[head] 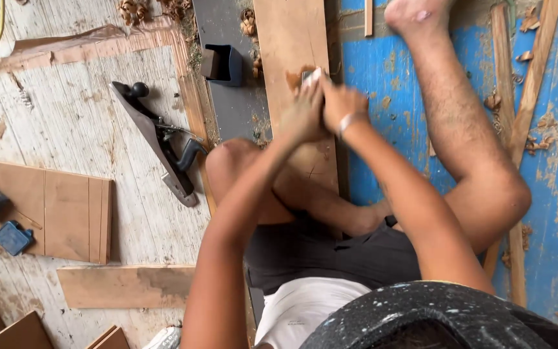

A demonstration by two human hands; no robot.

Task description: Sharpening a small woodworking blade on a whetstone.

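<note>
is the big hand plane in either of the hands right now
No, the long hand plane lies on the floor planks apart from both hands, which press together on the wooden board.

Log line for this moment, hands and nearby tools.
left hand + right hand: together on small tool, pressed to wooden plank | hand plane: idle on floor, left

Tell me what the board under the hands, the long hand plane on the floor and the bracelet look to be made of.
Board: bare reddish-brown wood, unfinished, with curled shavings beside it. Hand plane: apparently dark metal body, matte, with a black knob and handle that could be wood or plastic. Bracelet on the right hand: pale and shiny, probably metal; too small to be sure.
</note>
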